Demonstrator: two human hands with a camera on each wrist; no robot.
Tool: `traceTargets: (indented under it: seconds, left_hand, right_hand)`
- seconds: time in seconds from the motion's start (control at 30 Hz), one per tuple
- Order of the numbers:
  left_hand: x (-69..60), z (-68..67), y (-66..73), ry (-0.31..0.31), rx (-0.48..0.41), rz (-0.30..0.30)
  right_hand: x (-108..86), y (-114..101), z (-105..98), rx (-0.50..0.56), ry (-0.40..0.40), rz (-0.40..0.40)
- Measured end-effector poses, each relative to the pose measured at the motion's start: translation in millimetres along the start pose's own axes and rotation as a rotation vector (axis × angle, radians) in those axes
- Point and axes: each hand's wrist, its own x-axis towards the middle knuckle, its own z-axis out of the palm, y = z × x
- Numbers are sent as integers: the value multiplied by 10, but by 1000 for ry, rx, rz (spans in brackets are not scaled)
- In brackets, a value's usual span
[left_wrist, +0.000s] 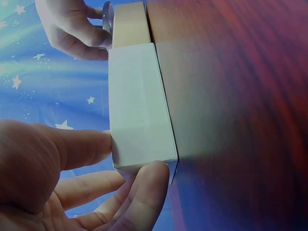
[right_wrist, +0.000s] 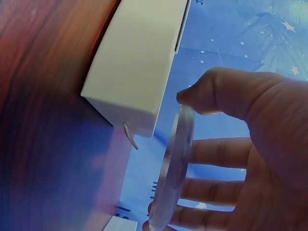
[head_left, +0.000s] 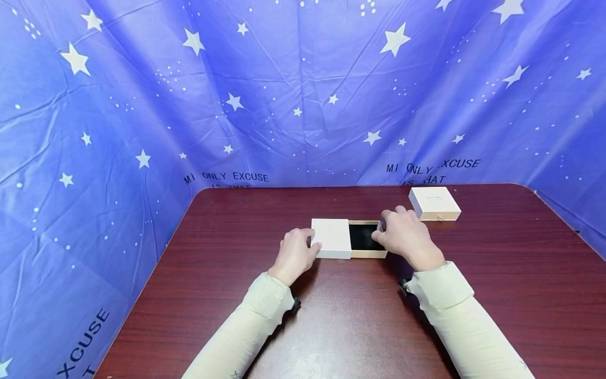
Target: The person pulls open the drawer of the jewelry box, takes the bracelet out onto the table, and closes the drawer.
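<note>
A white drawer-style gift box (head_left: 331,239) lies on the table, its cream drawer (head_left: 368,253) pulled out to the right and showing a black lining (head_left: 362,237). My left hand (head_left: 294,256) holds the closed left end of the box, thumb and fingers against its edges in the left wrist view. Over the drawer's right end, my right hand (head_left: 404,237) pinches a pale, translucent bangle (right_wrist: 175,163) between thumb and fingertips. In the right wrist view the bangle is seen edge-on, beside the drawer front with its small ribbon pull (right_wrist: 129,135).
A second white box (head_left: 433,202), shut, stands behind my right hand near the table's back edge. The dark red wooden table (head_left: 326,321) meets a blue star-printed curtain (head_left: 284,68) at the back and sides.
</note>
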Motion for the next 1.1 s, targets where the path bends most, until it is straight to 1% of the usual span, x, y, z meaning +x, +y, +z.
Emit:
traceTargets:
  seconds: [0.33,0.6,0.87,1.1]
  left_hand:
    - [0,-9,2,-6,-4,3]
    - [-2,-3,-3,-9,-5,-1]
    - [1,2,-7,-10,-1,2]
    - [-1,4,-6,-14,3,-8]
  right_hand:
    - [-13,51,-43,6,-13,30]
    - [-29,70,-57,25,-25,81]
    - [-42,82,-85,32,-31,80]
    - [-37,119,-73,28,-35,71]
